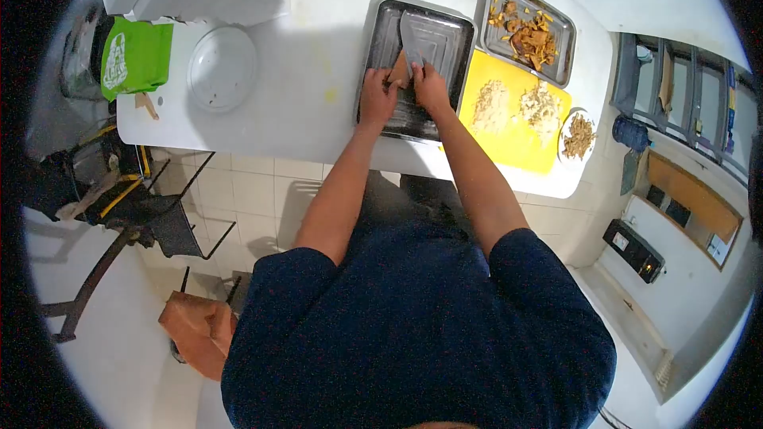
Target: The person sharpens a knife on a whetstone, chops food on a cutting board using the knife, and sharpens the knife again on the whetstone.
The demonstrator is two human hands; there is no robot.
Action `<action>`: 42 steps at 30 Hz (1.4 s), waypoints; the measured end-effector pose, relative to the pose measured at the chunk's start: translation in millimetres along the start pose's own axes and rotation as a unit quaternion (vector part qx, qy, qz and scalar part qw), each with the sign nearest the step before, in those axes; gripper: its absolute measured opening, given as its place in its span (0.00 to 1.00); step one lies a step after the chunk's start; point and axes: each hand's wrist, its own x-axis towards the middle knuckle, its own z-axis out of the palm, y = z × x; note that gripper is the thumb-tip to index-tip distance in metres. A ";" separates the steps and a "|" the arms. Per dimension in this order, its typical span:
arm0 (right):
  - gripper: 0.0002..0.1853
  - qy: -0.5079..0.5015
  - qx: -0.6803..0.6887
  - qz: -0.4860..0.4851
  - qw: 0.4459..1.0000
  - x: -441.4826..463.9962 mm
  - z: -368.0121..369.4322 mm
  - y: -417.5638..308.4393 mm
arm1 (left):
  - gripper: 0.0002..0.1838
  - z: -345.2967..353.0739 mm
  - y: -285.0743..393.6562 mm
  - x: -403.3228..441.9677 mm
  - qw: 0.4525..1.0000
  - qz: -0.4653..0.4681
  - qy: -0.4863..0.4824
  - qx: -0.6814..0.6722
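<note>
Above a dark metal tray (455,32) on the white table, my two hands are close together. My right hand (431,91) is closed around the handle end of a knife (409,38), its wide blade pointing to the tray's far side. My left hand (377,97) grips a flat brown piece (400,69) beside the blade; its kind cannot be made out. To the right, a yellow cutting board (505,149) carries two piles of pale chopped food (540,108).
A second metal tray (566,56) with brown food pieces stands at the far right. Near the board's right corner is a small bowl (579,137) of brown bits. On the left are a clear round lid or plate (222,70) and a green bag (143,56).
</note>
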 end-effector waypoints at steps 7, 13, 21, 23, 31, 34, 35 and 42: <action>0.26 0.015 -0.028 0.045 0.998 -5.8 0.0 -2.5 | 0.11 17.0 16.5 2.5 0.994 -0.095 0.037 0.050; 0.27 -0.043 -0.063 0.049 0.996 -12.3 -12.5 6.7 | 0.11 22.6 16.8 0.2 0.991 -0.103 0.076 0.046; 0.25 -0.045 -0.083 0.087 0.992 -88.9 -44.9 15.9 | 0.12 18.7 26.0 -3.4 0.987 -0.134 0.086 -0.001; 0.24 -0.049 -0.090 0.054 0.993 -106.6 -56.4 29.8 | 0.12 19.3 23.5 -1.8 0.988 -0.116 0.097 0.010; 0.24 0.033 -0.063 -0.016 0.997 -51.7 -40.6 -3.7 | 0.10 23.4 6.5 -4.3 0.992 -0.082 0.093 0.008; 0.25 0.061 -0.036 -0.062 0.996 -23.8 -8.8 5.6 | 0.09 19.7 8.2 0.4 0.993 -0.091 0.079 -0.004; 0.24 0.044 -0.034 -0.041 0.998 -24.7 -3.8 9.7 | 0.09 16.4 11.2 0.6 0.993 -0.096 0.069 -0.009; 0.25 -0.041 -0.062 0.050 0.996 -90.2 -33.0 19.4 | 0.09 16.5 25.8 -1.0 0.985 -0.128 0.113 -0.015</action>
